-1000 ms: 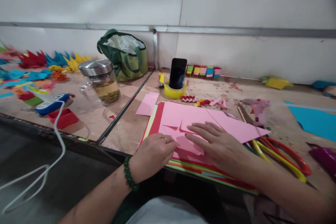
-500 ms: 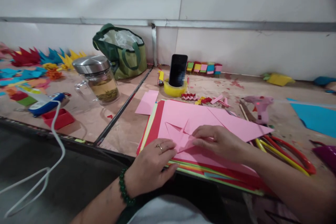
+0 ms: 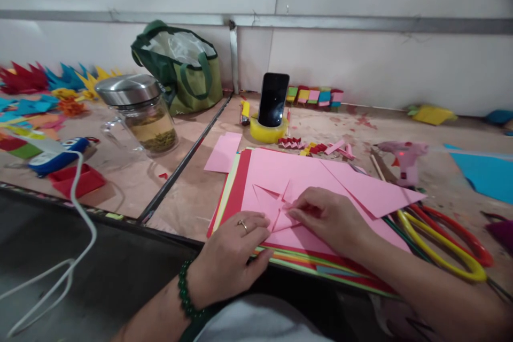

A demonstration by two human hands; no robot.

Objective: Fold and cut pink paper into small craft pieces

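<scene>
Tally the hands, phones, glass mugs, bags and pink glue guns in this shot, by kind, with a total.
Hands: 2, left hand and right hand
Phone: 1
Glass mug: 1
Bag: 1
Pink glue gun: 1
Total: 6

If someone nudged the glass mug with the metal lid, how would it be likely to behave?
The glass mug probably feels fairly heavy, as liquid and leaves fill much of it. Its broad upright body should slide before tipping, though the glass could crack if it fell off the table.
</scene>
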